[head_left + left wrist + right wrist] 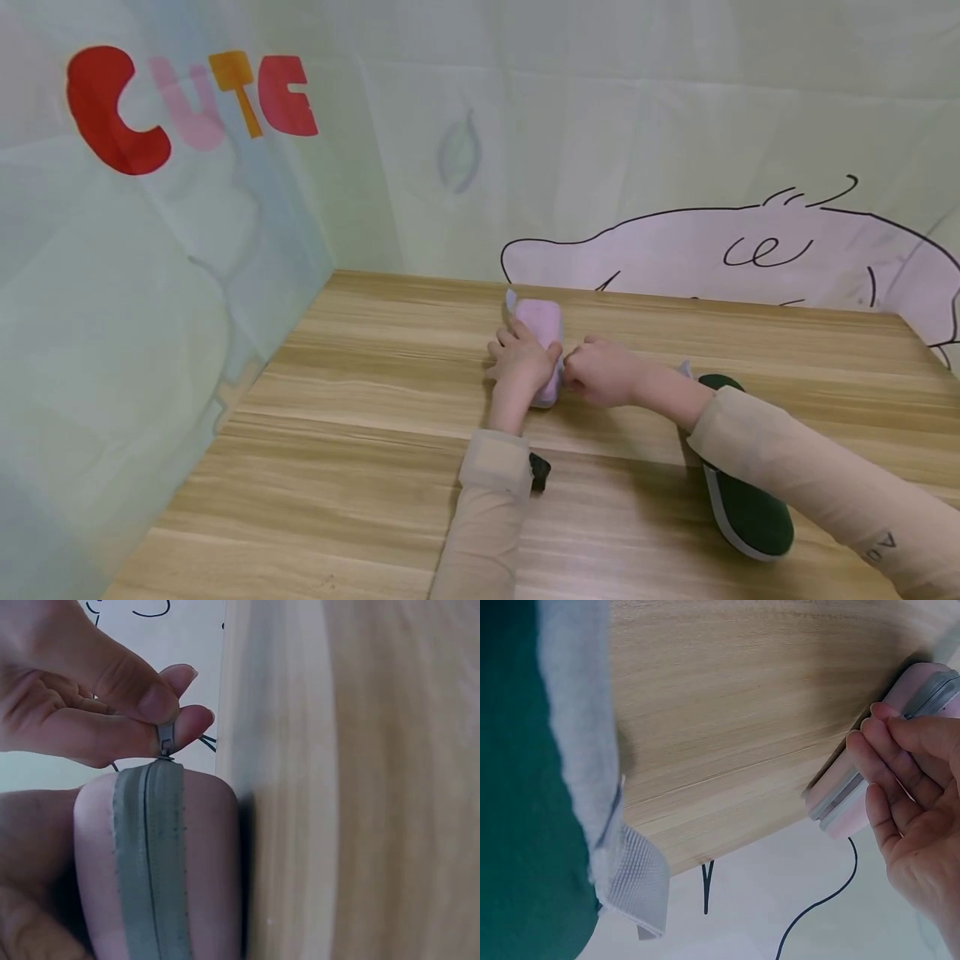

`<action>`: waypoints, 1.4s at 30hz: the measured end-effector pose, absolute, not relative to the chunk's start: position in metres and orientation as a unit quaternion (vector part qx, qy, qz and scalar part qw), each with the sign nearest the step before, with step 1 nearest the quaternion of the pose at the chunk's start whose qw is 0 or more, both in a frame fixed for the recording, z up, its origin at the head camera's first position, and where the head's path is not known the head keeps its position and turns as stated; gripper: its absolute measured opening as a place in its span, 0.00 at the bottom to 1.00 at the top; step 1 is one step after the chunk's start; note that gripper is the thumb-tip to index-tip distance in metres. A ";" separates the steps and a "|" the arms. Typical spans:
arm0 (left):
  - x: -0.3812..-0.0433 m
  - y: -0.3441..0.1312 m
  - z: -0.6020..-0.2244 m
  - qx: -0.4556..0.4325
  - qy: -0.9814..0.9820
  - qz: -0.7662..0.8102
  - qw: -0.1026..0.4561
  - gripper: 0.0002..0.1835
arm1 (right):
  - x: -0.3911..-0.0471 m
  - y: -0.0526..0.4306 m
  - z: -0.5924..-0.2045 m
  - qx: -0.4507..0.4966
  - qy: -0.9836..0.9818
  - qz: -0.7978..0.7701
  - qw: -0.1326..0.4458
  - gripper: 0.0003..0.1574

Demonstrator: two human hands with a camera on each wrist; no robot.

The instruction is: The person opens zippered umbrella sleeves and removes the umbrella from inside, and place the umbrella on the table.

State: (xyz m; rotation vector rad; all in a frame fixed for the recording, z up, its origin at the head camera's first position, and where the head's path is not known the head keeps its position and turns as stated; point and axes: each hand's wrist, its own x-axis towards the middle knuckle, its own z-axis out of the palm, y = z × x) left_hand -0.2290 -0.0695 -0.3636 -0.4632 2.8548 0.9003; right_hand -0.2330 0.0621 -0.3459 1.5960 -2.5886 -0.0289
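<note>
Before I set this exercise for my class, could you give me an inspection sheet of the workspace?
Surface: wood-grain table, visible parts look dry.
Job's things: pink case lying on the table, with a grey zipper pull; cannot tell whether it is fully zipped.
Clutter: dark green item with grey edging, partly hidden beneath the right forearm.
Hands: left hand holds the pink case; right hand pinches the zipper pull.
Cables: nothing seen.
Surroundings: printed backdrop.
</note>
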 end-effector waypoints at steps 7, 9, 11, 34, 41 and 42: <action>-0.228 -0.070 -0.363 -0.153 0.939 0.302 0.052 0.47 | -0.229 0.062 -0.346 0.526 -0.849 -0.007 0.055 0.11; -0.228 -0.070 -0.363 -0.152 0.939 0.302 0.052 0.47 | -0.228 0.061 -0.346 0.525 -0.849 -0.005 0.054 0.11; -0.228 -0.070 -0.362 -0.152 0.940 0.302 0.050 0.47 | -0.226 0.061 -0.346 0.522 -0.851 -0.006 0.053 0.11; -0.228 -0.063 -0.363 -0.183 0.931 0.314 0.045 0.48 | -0.222 0.063 -0.343 0.511 -0.859 -0.019 0.032 0.11; -0.229 -0.062 -0.365 -0.188 0.929 0.316 0.043 0.48 | -0.221 0.064 -0.343 0.511 -0.859 -0.017 0.032 0.12; -0.229 -0.062 -0.365 -0.189 0.929 0.317 0.042 0.48 | -0.221 0.064 -0.343 0.512 -0.858 -0.016 0.032 0.12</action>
